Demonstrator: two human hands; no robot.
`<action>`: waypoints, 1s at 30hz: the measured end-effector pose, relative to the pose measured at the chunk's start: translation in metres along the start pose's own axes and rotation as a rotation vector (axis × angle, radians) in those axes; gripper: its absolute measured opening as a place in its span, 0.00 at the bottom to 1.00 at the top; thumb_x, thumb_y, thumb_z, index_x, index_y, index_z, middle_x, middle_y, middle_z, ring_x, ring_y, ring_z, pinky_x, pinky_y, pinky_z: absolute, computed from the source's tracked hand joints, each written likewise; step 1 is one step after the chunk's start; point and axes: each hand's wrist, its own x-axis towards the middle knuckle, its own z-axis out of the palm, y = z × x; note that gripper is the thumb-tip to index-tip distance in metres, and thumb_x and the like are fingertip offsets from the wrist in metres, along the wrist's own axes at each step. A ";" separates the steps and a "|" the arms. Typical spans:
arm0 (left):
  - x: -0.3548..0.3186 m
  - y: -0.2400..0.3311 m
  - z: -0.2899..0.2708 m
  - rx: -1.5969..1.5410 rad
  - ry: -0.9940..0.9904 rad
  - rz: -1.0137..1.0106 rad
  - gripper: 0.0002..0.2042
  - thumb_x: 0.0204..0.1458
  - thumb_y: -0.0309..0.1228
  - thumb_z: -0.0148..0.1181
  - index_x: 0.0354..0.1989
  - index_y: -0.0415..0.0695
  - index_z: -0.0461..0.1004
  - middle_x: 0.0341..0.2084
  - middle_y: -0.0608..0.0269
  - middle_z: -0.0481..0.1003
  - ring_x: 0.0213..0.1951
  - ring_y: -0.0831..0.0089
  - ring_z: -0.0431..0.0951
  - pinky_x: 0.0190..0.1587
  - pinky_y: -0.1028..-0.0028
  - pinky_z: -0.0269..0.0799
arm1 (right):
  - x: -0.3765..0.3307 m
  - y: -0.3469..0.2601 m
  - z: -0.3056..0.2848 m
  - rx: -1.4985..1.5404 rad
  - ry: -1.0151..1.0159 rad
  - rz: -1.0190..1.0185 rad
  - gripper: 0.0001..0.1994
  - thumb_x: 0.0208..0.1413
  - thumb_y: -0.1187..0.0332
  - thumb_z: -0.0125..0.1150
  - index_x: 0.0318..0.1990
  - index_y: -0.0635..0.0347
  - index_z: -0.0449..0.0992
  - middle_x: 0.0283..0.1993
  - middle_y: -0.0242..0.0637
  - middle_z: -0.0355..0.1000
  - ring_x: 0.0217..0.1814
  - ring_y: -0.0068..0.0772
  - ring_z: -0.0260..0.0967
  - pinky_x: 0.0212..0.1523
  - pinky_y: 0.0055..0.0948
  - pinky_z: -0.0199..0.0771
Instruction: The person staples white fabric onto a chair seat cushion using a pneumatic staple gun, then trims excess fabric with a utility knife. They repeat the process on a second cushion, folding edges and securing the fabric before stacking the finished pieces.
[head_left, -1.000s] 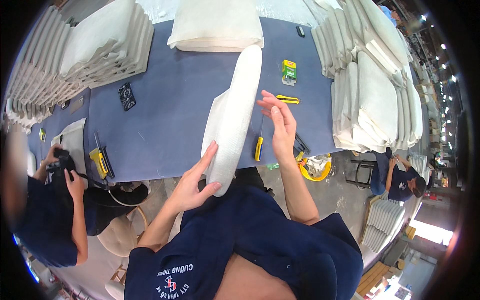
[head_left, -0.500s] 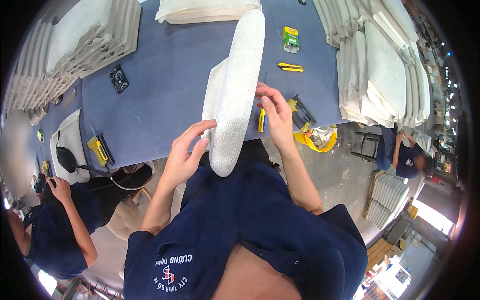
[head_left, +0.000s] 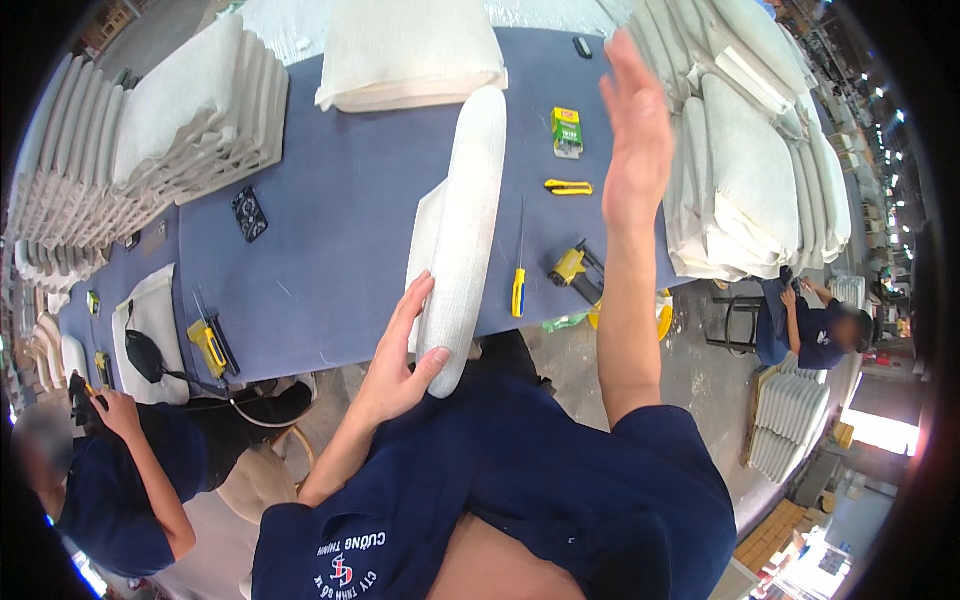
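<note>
A light grey upholstered seat cushion [head_left: 470, 210] stands on its edge at the near side of the blue-covered table, its narrow rounded side facing up. My left hand [head_left: 405, 345] grips its near end, fingers along the left face and thumb over the edge. Raised well off the cushion, my right hand [head_left: 638, 140] is flat and open, slightly blurred, with nothing in it. Below it to the left lie a yellow utility knife [head_left: 569, 187] and a green-and-yellow box [head_left: 567, 133]. A yellow-handled screwdriver [head_left: 519, 292] and a yellow-and-black staple gun [head_left: 575, 268] lie by the near edge.
Stacks of similar cushions rise at the left [head_left: 190, 130] and right [head_left: 745, 180], and more cushions [head_left: 410, 60] lie at the far edge. A phone [head_left: 250, 214] and another staple gun [head_left: 208, 345] lie to the left. One co-worker [head_left: 120, 470] sits at left, another [head_left: 810, 325] farther right.
My right hand has left the cushion's side and swung up and to the right. My left hand has closed round the near end. The view has shifted, showing more of the table's far side.
</note>
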 end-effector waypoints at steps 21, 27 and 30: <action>-0.051 -0.116 -0.142 0.822 0.593 -0.682 0.46 0.61 0.44 0.66 0.81 0.42 0.47 0.64 0.28 0.68 0.59 0.33 0.76 0.61 0.50 0.75 | -0.343 0.249 0.080 -0.303 -0.359 0.998 0.33 0.69 0.47 0.61 0.72 0.60 0.69 0.70 0.47 0.71 0.70 0.46 0.68 0.69 0.45 0.68; -0.106 -0.245 -0.127 0.720 0.390 -0.732 0.45 0.61 0.51 0.65 0.82 0.46 0.50 0.72 0.29 0.60 0.73 0.36 0.62 0.72 0.47 0.63 | -0.367 0.234 0.067 -0.240 -0.456 1.105 0.28 0.65 0.44 0.69 0.50 0.67 0.80 0.36 0.38 0.79 0.38 0.24 0.71 0.38 0.32 0.73; -0.086 -0.246 -0.089 0.860 0.209 -0.670 0.42 0.62 0.52 0.64 0.82 0.54 0.54 0.81 0.36 0.47 0.82 0.39 0.42 0.77 0.36 0.46 | -0.367 0.232 0.026 -0.313 -0.572 1.041 0.19 0.65 0.54 0.70 0.38 0.64 0.80 0.28 0.36 0.76 0.30 0.30 0.72 0.36 0.36 0.74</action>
